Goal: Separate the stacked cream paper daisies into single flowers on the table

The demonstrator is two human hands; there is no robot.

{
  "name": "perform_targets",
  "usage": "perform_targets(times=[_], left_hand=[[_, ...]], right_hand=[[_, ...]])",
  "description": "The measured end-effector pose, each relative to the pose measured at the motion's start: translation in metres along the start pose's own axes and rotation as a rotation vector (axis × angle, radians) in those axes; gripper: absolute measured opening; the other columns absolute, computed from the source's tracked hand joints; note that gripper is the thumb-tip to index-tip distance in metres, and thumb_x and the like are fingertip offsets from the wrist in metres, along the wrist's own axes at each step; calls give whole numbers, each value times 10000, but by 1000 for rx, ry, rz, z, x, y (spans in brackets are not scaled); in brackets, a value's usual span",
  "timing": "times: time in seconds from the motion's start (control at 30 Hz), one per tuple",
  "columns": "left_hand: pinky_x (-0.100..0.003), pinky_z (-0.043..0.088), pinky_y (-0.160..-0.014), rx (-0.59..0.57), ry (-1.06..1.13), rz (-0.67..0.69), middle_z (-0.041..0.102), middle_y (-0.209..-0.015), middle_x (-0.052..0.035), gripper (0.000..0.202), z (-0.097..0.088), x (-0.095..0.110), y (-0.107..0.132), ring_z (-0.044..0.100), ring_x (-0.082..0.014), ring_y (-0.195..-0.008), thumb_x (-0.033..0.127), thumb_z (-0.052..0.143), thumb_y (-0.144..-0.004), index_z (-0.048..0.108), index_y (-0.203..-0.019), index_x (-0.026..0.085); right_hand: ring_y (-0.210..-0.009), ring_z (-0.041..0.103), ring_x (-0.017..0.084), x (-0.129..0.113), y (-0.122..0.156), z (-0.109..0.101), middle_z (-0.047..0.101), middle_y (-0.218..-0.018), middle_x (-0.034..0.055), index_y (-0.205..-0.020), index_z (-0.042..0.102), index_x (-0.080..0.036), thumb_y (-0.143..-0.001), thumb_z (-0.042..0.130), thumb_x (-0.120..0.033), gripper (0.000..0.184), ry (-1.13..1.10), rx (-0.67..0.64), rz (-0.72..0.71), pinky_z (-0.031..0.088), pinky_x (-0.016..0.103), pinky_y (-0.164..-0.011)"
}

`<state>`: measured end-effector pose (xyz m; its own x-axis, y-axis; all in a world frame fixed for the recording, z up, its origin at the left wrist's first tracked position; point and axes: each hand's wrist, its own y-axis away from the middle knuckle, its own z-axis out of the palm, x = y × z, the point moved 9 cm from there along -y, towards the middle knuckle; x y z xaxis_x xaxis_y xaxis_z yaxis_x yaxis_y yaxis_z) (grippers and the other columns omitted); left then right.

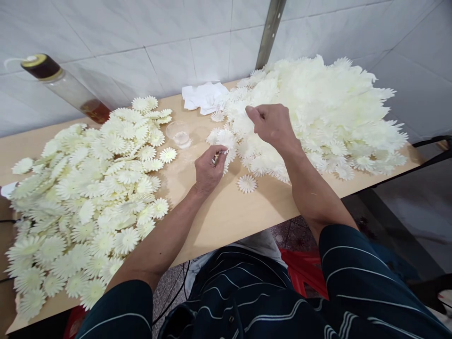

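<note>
Nearest, wears dark short-sleeved shirt (247, 301) w/ thin white stripes, both forearms (165, 235) out over tan table (226, 221). Below table edge, on R, shows red plastic piece (305, 270), partly hidden; can't make out whole shape.

Next, has lone off-white flower (247, 183) flat on bare tabletop betw. forearms, apart from rest. Just beyond & to L, holds L hand (208, 169) nr. mid-table, thumb & forefinger tips pressed together, pinching small white piece (226, 151); can't tell if part of white flowers (231, 165) right behind. Curls other L fingers in.

Holds R hand (273, 125) farther off, in front of R pile (328, 108), fist-like: fingers curled, thumb jutting L. Can't tell whether gripping anything in there, w/ fingertips hidden.

On L, has L pile (99, 188) of pale-yellow flowers, overlapping, spread front to back. On R, shows R pile heaped higher, same pale color, petals ruffled. Betw. piles, nr. L one, has small clear cup (178, 134), whitish at base.

Farther, shows crumpled white paper (205, 96) by R pile's back L edge; behind L pile, clear bottle (76, 89) w/ dark cap & reddish-brown liq. at bottom. Ends in pale tiled wall (169, 28) w/ metal strip (270, 35).
</note>
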<state>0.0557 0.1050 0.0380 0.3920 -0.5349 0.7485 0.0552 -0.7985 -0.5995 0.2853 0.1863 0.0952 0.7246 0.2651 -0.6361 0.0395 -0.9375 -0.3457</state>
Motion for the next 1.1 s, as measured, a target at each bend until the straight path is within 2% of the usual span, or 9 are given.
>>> perform_targets(times=[0.13,0.23,0.33,0.43,0.53,0.7,0.87,0.93,1.1], left_hand=[[-306,608,-785,-15,-31,27,824,-908,-67,378,1,3,2,743,-177,-776,581,650,-1078,792,-1012,237],[-318,628,-825,-22,-28,58,835,-942,-76,346,2,6,3,774,-190,-831,547,650,-1089,794,-1028,239],[-322,638,-857,-24,-12,101,846,-986,-80,276,2,10,4,787,-193,-863,459,640,-1104,792,-1042,237],[-330,642,-873,-31,-24,108,848,-986,-79,270,2,12,4,788,-196,-867,447,634,-1109,786,-1031,238],[-331,639,-873,-45,-37,73,841,-983,-71,285,3,9,4,783,-196,-863,496,661,-1098,784,-1056,242],[-291,603,-749,9,-26,-77,808,-963,-34,344,-1,-6,3,757,-172,-799,509,755,-1045,724,-1281,260],[-276,541,-672,77,82,-193,760,-837,-2,314,-5,-22,1,696,-159,-721,494,774,-1022,693,-1214,259],[-277,533,-670,77,117,-235,748,-815,8,317,-4,-28,0,663,-147,-676,514,772,-1021,687,-1191,261],[-277,526,-659,94,123,-288,727,-775,15,326,-5,-40,-3,640,-134,-639,550,765,-1013,691,-1123,253]], right_hand=[[-1121,722,370,6,-2,-16,765,-1007,178,-1336,729,-192,-1102,495,-809,701,222,157,-88,557,508,-975],[-1131,721,341,-13,5,-20,786,-1104,192,-1259,775,-197,-1115,508,-778,655,148,164,-101,562,476,-965],[-903,713,248,-44,15,4,790,-928,114,-972,811,-195,-1105,585,-729,595,-64,-108,-127,541,388,-821],[-709,594,165,-64,28,30,714,-754,37,-783,773,-190,-1037,761,-551,442,-192,-392,-112,450,336,-691],[-602,426,117,-62,32,40,535,-604,-29,-689,710,-190,-986,794,-382,364,-250,-492,-46,338,328,-608],[-582,319,106,-45,24,37,386,-577,-67,-669,610,-211,-983,769,-373,388,-329,-385,48,289,335,-578],[-623,412,117,-37,20,42,550,-674,-38,-789,666,-209,-914,830,-321,234,-411,-349,78,326,321,-582],[-639,422,126,-38,20,42,557,-684,-32,-817,679,-211,-921,824,-338,219,-413,-339,68,329,316,-581],[-609,380,139,-38,20,36,427,-599,-39,-687,550,-239,-1027,727,-481,453,-296,-319,39,332,327,-587]])
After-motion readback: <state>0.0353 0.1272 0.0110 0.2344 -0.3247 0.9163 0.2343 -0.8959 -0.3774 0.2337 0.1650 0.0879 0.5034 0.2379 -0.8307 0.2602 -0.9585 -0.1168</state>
